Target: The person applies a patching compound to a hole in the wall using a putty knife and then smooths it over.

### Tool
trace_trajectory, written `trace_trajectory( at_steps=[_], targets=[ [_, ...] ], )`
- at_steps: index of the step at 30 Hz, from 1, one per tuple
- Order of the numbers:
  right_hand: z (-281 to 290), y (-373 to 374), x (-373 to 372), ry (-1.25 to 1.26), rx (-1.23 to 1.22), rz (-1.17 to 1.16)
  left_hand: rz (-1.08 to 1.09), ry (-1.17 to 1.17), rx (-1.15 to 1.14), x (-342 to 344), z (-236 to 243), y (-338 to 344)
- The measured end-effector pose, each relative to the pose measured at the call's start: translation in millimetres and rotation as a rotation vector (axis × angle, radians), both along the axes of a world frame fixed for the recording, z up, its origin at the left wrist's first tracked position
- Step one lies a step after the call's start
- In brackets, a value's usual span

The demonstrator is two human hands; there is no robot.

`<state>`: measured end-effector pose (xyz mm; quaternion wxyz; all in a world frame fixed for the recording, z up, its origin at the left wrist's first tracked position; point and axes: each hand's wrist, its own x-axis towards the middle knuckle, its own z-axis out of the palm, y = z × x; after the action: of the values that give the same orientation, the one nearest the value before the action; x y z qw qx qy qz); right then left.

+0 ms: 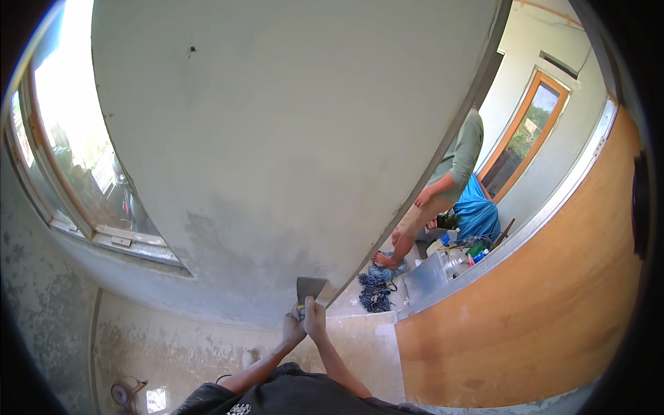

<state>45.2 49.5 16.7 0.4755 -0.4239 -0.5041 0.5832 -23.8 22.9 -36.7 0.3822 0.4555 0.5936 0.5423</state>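
Observation:
A wide, flat grey scraper [311,286] is up against the lower part of the plastered wall [277,138], close to the wall's right edge. Both my hands are closed together around its handle, of which only a small yellowish bit shows between the fingers. My left hand [293,332] sits lower and to the left. Slightly above it on the right is my right hand [315,319]. Darker, damp-looking patches mark the wall around the blade.
Left is a window [104,173] with a sill. An orange-brown wooden door [512,297] stands at right. Through the doorway a barefoot person [443,180] stands by dark cloths [375,294], a blue sheet [477,214] and containers. A round tool [120,394] lies on the floor, lower left.

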Motion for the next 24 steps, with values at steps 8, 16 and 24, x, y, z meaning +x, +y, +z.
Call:
trace_trajectory(
  at_steps=[8,16,24],
  targets=[
    [-34.1,3.5,-2.6,0.092,-0.005,0.002,-0.046,0.031,-0.034,-3.0,-18.2,1.5],
    [-25.1,-4.3,-0.9,0.069,-0.062,0.002,0.008,0.023,-0.068,0.9,-25.2,-5.5],
    [-28.2,1.6,-0.6,0.117,-0.010,0.005,-0.016,0.041,-0.127,-2.2,-27.7,1.7]
  ],
)
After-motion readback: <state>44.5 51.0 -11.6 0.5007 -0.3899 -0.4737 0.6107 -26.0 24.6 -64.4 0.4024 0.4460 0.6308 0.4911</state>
